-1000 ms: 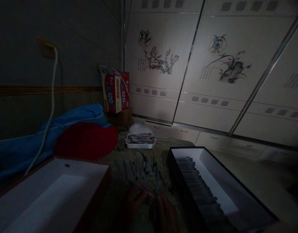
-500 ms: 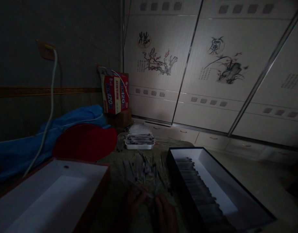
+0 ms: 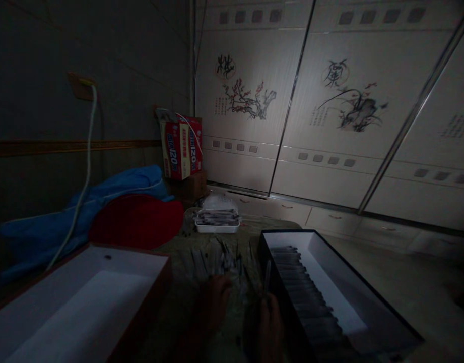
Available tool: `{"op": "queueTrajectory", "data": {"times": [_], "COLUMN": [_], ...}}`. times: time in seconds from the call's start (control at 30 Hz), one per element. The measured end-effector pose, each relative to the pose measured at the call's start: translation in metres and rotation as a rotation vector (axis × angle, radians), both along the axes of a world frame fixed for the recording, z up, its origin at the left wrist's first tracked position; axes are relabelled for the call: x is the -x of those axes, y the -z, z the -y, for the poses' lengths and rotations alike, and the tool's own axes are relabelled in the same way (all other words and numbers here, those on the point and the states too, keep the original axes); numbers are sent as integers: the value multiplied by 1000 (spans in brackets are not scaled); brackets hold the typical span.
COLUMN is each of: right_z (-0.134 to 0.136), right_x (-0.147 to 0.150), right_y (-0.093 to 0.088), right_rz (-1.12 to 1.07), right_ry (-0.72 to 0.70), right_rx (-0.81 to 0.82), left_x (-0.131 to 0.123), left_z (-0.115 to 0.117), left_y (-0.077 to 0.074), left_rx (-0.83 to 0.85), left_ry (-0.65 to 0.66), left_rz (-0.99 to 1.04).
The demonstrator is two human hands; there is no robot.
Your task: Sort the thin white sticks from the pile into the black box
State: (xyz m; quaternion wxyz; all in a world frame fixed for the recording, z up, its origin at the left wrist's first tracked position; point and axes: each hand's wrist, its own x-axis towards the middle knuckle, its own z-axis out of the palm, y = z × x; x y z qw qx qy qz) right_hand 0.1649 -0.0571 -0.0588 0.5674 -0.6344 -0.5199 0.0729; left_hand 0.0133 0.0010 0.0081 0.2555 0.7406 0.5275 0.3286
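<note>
Where the slender stick is: lower end pinched in the right grip, tip pointing away.
Stick's handling: probably light, stiff and slippery; best held near the middle.
Left grip: at the near edge of the loose pile; too dark to tell whether holding anything.
Dark box: right of the right grip, its wall between grip and stick row.
White tray: beyond both grips.

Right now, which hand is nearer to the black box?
Right: the right hand is close beside the black box; the left hand is farther left, near the loose pieces.
</note>
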Motion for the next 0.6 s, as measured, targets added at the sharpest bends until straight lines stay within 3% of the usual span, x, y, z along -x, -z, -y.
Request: {"op": "queueTrajectory", "data": {"times": [0.1, 0.27, 0.43, 0.6], "right_z": [-3, -8, -8, -1], "right_x": [-4, -1, 5, 10], "right_y": [-5, -8, -12, -18], "right_rz": [-19, -74, -79, -30], "right_ry": [-12, -10, 33, 11], "right_rx": [1, 2, -9, 35], "left_x": [-14, -30, -31, -12], "left_z": [-13, -24, -26, -27], "left_y": [4, 8, 7, 8], "left_rx": [-41, -43, -25, -21], "left_ry": [83, 104, 93, 1], "left_rz": [-288, -373, -336, -110]}}
